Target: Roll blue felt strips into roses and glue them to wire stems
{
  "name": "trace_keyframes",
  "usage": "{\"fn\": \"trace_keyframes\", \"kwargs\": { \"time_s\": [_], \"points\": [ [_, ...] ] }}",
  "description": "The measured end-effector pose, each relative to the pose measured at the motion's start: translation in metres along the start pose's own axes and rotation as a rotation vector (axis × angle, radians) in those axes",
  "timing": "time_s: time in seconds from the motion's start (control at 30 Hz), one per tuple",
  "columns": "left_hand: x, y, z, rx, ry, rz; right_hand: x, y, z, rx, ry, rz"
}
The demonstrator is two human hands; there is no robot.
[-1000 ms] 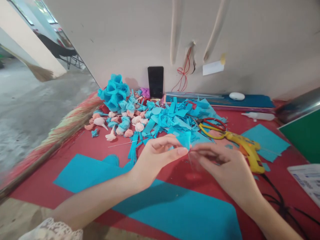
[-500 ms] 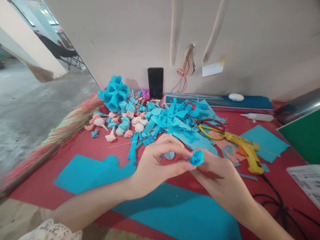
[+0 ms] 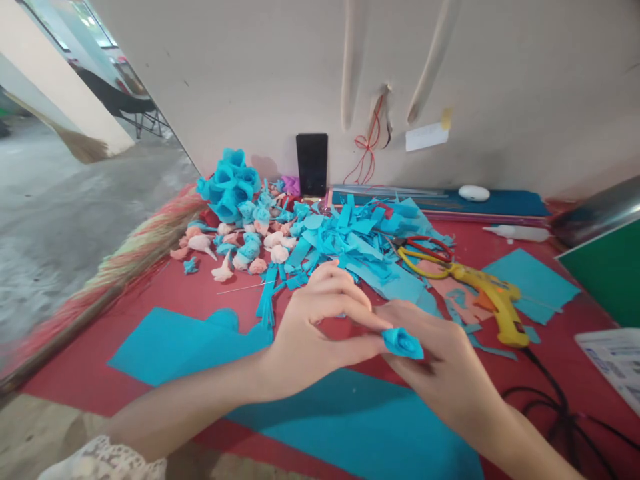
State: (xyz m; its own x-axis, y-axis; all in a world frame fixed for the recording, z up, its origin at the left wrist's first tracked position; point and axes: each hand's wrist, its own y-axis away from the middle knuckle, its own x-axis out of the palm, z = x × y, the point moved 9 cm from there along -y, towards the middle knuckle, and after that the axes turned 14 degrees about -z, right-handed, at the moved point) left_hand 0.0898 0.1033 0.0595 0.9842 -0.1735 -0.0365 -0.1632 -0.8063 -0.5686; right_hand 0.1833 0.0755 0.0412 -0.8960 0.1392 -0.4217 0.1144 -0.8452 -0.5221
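A small rolled blue paper rose (image 3: 404, 343) is held above the red table, its open end tilted to the right. My left hand (image 3: 317, 333) pinches its left side between thumb and forefinger, the other fingers curved above. Behind and below the rose, my right hand (image 3: 447, 363) is closed around its base, with the fingertips partly hidden by the flower. Under both hands lies a large blue paper sheet (image 3: 350, 420). Cut blue paper strips (image 3: 345, 233) are heaped just beyond the hands.
A blue flower bunch (image 3: 230, 187) and small pink and blue paper flowers (image 3: 247, 250) are at the back left. A black phone (image 3: 313, 165) leans on the wall. At right lie scissors (image 3: 425, 260), a yellow glue gun (image 3: 500, 307) and its black cord (image 3: 555, 400).
The blue paper rose has tipped to the right and moved slightly down and right. It faced me earlier and now shows more of its side. Both hands keep hold.
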Motion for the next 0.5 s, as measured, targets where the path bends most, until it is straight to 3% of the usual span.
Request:
{"fn": "trace_keyframes", "kwargs": {
  "time_s": [0.17, 0.5],
  "points": [
    [0.002, -0.001, -0.003, 0.022, -0.069, 0.023, 0.001, -0.001, 0.003, -0.022, -0.011, 0.003],
    [0.0, 0.0, -0.014, 0.219, -0.211, 0.011, 0.0, -0.004, 0.005, -0.034, -0.05, -0.012]
  ]
}}
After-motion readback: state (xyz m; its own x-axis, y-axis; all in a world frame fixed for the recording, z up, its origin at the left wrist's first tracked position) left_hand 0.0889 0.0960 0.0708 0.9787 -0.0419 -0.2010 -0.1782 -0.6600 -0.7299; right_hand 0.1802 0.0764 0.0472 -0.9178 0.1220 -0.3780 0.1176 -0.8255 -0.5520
